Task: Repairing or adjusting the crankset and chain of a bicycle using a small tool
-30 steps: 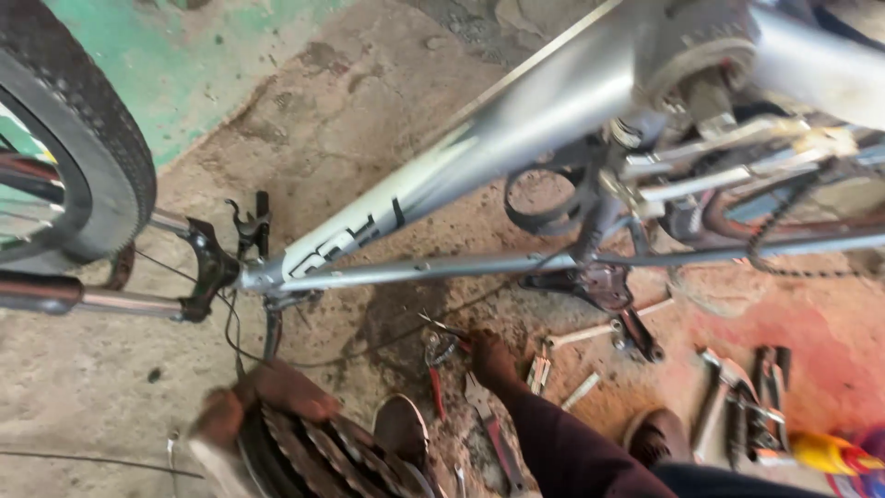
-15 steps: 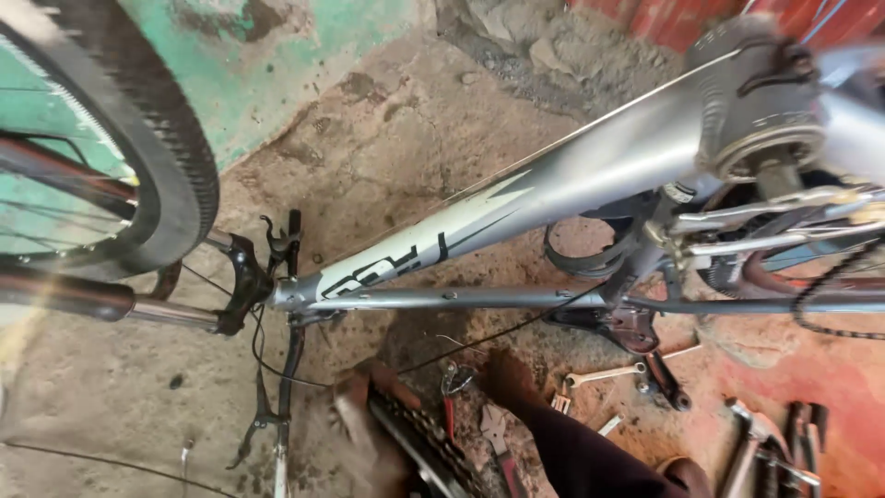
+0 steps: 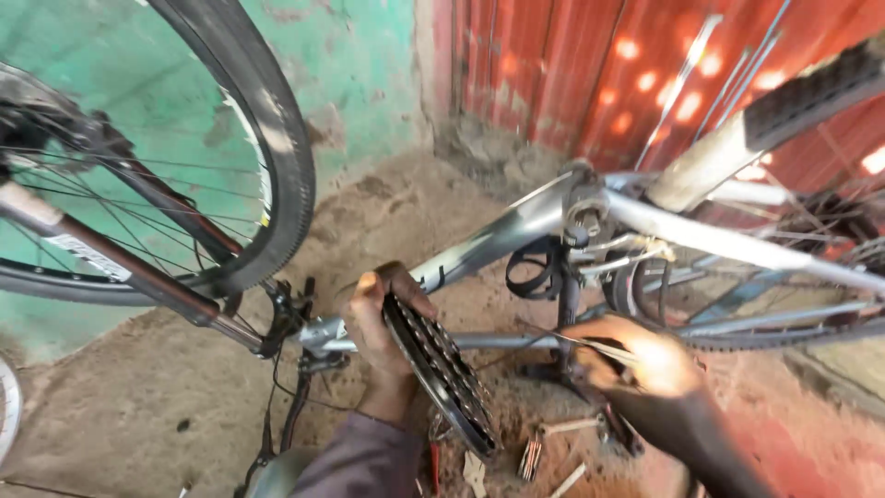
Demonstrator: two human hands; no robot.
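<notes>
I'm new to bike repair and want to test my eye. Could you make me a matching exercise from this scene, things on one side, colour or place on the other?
Things:
1. chainring set
2. front tyre
3. corrugated wall
4. small tools

Descriptions:
A. red, at the back
B. black, upper left, on a spoked wheel
C. held in the left hand
D. lying on the dirt floor

Pairs: 1-C, 2-B, 3-A, 4-D

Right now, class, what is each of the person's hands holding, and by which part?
The left hand grips the black toothed chainring set by its upper rim. The right hand pinches a thin metal wire near one end.
</notes>
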